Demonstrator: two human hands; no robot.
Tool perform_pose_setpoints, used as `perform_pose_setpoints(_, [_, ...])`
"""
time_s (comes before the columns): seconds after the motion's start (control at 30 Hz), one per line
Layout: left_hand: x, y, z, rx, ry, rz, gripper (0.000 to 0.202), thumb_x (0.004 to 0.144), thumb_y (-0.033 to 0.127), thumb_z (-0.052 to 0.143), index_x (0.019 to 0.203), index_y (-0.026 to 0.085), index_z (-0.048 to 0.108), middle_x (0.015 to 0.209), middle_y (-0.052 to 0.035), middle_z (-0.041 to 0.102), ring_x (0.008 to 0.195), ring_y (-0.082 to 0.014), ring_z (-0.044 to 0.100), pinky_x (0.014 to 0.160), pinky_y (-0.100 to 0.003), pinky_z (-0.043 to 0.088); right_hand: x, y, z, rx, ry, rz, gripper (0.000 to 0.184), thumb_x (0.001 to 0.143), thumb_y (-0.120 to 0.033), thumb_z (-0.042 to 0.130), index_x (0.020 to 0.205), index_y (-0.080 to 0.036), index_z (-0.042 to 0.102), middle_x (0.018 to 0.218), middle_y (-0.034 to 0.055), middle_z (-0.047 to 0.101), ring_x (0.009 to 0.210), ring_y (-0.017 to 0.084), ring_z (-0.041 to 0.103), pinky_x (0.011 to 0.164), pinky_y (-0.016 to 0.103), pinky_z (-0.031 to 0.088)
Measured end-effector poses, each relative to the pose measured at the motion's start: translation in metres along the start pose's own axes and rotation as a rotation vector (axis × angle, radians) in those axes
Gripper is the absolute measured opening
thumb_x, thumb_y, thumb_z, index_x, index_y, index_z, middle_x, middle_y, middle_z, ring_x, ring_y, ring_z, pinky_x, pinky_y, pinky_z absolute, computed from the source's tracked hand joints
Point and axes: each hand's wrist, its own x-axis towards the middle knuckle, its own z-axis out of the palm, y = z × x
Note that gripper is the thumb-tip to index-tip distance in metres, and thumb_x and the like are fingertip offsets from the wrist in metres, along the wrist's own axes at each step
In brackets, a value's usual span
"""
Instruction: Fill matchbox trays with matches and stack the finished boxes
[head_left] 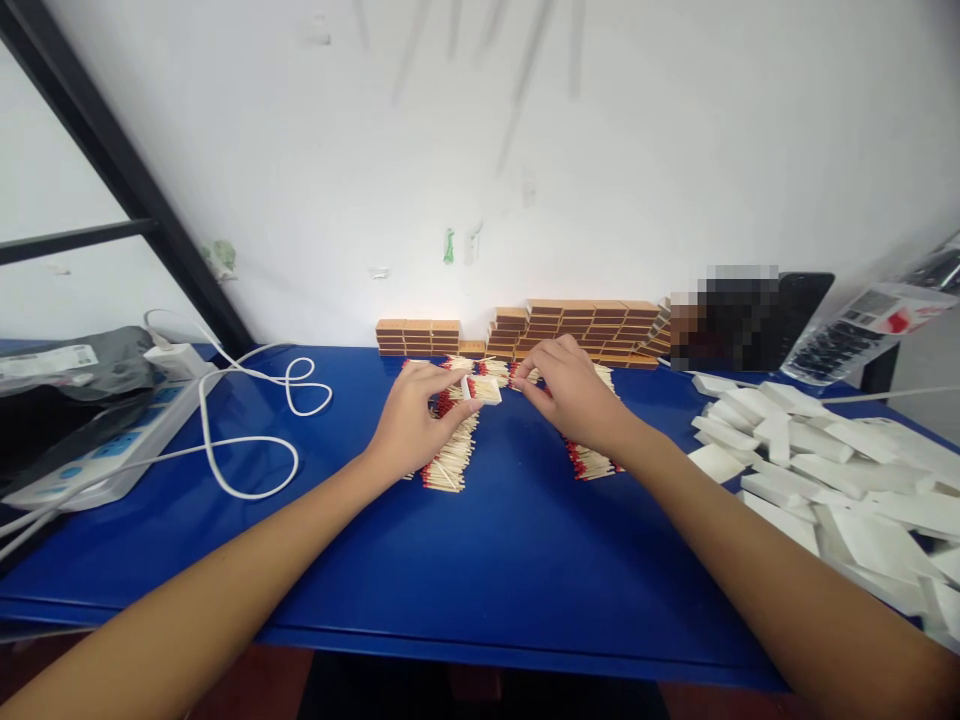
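Note:
Between its thumb and fingers, my left hand point(420, 415) holds a small white matchbox tray point(482, 390) with several matches inside. To the right of the tray, my right hand point(566, 385) is closed in a pinch, with red match heads at its fingertips. How many matches it grips is hidden. A pile of red-tipped matches point(452, 455) lies under and beside my left hand. Another pile of matches point(591, 461) lies below my right wrist, partly covered by it. More loose matches stretch behind both hands.
Brown matchboxes point(592, 322) are stacked along the wall. White empty trays point(817, 450) are heaped on the right, near a clear plastic bottle point(862, 320) and a dark phone point(806, 315). A power strip point(112, 450) and white cable point(206, 440) lie on the blue table point(480, 570).

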Motion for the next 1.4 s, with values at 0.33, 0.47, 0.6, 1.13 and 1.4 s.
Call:
perform_pose_setpoints(0.33, [-0.001, 0.003, 0.001, -0.076, -0.013, 0.023, 0.036, 0.094, 0.041, 0.087, 0.125, 0.023, 0.082, 0.111, -0.0072, 0.082, 0.104, -0.0261, 0.071, 0.102, -0.046, 0.055, -0.001, -0.041, -0.005, 0.002, 0.053, -0.152, 0.009, 0.107, -0.024, 0.058, 0.099, -0.022, 0.063, 0.106, 0.0125, 0.072, 0.107, 0.032, 0.055, 0.093, 0.047, 0.046])
perform_pose_setpoints(0.47, [-0.002, 0.003, 0.001, -0.112, -0.032, 0.048, 0.038, 0.092, 0.04, 0.088, 0.126, 0.023, 0.081, 0.114, -0.0079, 0.082, 0.106, -0.0267, 0.071, 0.101, -0.046, 0.055, -0.002, -0.045, -0.005, 0.026, 0.066, -0.128, 0.011, 0.107, -0.025, 0.057, 0.098, -0.023, 0.064, 0.104, 0.0118, 0.072, 0.104, 0.031, 0.054, 0.092, 0.047, 0.045])
perform_pose_setpoints(0.6, [-0.002, 0.004, 0.001, -0.121, -0.033, 0.028, 0.036, 0.095, 0.042, 0.086, 0.126, 0.025, 0.081, 0.115, -0.0074, 0.083, 0.106, -0.0266, 0.072, 0.102, -0.048, 0.055, -0.003, -0.047, -0.007, 0.068, 0.057, -0.135, 0.014, 0.108, -0.026, 0.056, 0.097, -0.024, 0.065, 0.103, 0.0109, 0.071, 0.103, 0.03, 0.053, 0.094, 0.047, 0.045])
perform_pose_setpoints(1.13, [0.0, 0.004, -0.001, -0.045, 0.018, -0.052, 0.032, 0.096, 0.04, 0.084, 0.124, 0.025, 0.082, 0.112, -0.0058, 0.084, 0.106, -0.0269, 0.072, 0.098, -0.045, 0.057, -0.005, 0.013, 0.008, -0.142, -0.054, 0.113, 0.013, 0.098, -0.031, 0.068, 0.097, -0.021, 0.076, 0.102, 0.0142, 0.07, 0.108, 0.035, 0.056, 0.091, 0.049, 0.044])
perform_pose_setpoints(1.4, [0.001, 0.002, 0.0, -0.037, 0.013, -0.066, 0.034, 0.096, 0.042, 0.083, 0.126, 0.027, 0.082, 0.113, -0.0061, 0.083, 0.11, -0.0279, 0.071, 0.098, -0.045, 0.057, -0.006, 0.03, 0.017, -0.161, -0.149, 0.125, 0.013, 0.097, -0.029, 0.066, 0.092, -0.021, 0.075, 0.102, 0.0137, 0.07, 0.108, 0.033, 0.053, 0.091, 0.047, 0.042])
